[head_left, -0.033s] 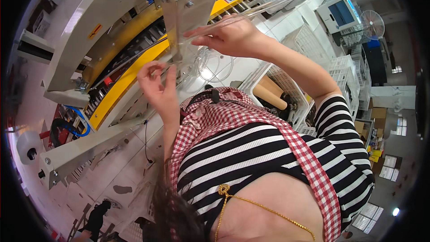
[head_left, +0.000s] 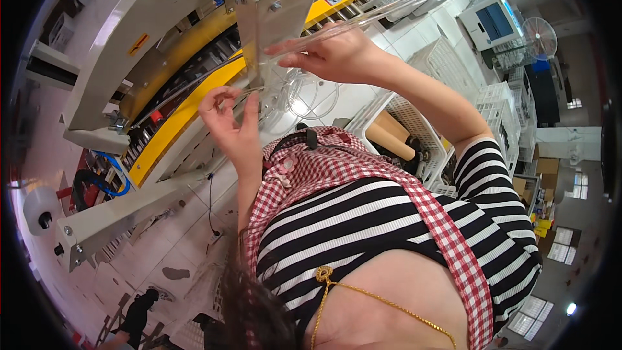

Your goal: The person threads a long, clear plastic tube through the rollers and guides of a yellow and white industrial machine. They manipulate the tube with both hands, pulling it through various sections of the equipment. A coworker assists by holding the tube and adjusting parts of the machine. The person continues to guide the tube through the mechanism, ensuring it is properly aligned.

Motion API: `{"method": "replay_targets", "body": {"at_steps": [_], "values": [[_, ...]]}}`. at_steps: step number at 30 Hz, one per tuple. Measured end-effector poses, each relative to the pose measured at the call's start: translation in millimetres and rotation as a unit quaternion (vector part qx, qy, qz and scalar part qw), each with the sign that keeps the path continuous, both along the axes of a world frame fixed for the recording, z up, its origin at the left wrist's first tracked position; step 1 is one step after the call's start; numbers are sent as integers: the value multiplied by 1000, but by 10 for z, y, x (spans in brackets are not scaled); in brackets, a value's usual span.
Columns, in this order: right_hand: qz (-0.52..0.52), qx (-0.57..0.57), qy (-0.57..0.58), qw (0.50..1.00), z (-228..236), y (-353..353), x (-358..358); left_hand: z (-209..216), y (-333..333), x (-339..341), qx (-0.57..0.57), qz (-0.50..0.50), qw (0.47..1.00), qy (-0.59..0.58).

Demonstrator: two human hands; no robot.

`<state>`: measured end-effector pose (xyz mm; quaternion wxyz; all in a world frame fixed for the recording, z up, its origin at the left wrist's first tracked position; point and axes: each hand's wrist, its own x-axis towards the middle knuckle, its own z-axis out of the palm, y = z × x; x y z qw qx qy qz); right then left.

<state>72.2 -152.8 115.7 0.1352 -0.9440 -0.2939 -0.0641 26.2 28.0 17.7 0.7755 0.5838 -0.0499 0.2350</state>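
Two bare hands are raised in front of a black-and-white striped top (head_left: 382, 220) worn under a red-and-white checked apron (head_left: 337, 162), with a thin gold chain (head_left: 376, 298) at the very bottom of the view. The left hand (head_left: 227, 120) is nearest, its fingers curled and pinching one end of a clear plastic tube (head_left: 363, 19) at about the middle of the picture. The right hand (head_left: 330, 55) sits a little higher and further out, fingers closed loosely around the same tube, which runs on from it as a straight, glassy line up toward the top right. Loose loops of more clear tubing (head_left: 311, 94) hang just below the right hand.

Just behind the hands stands a grey metal box (head_left: 278, 13) with bolt heads at its corners and a black knob on top, part of a pale grey machine frame (head_left: 129, 45). A small yellow sticker (head_left: 138, 43), oblong and tilted, sits on the frame's curved arm. A yellow guard rail (head_left: 188, 113) runs diagonally beneath, carrying a small white-and-red label (head_left: 333, 0) near its upper end.

Beyond the right forearm, white plastic crates (head_left: 421, 113) hold brown cardboard rolls (head_left: 389, 139); more white crates (head_left: 502, 107) are stacked further right. Brown cartons (head_left: 544, 168) stand at the far right edge. A white roll (head_left: 40, 210) lies at the left edge. Farthest off are a monitor (head_left: 492, 19) and a standing fan (head_left: 539, 37).
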Motion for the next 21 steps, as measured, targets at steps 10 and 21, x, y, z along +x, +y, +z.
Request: {"method": "replay_targets", "body": {"at_steps": [10,21], "values": [[-39,204,81,975,-143,-244,-166,102,-337,151,204,95,968,-107],[-52,205,-32,977,-207,-490,-220,125,-604,180,276,56,953,-111]]}}
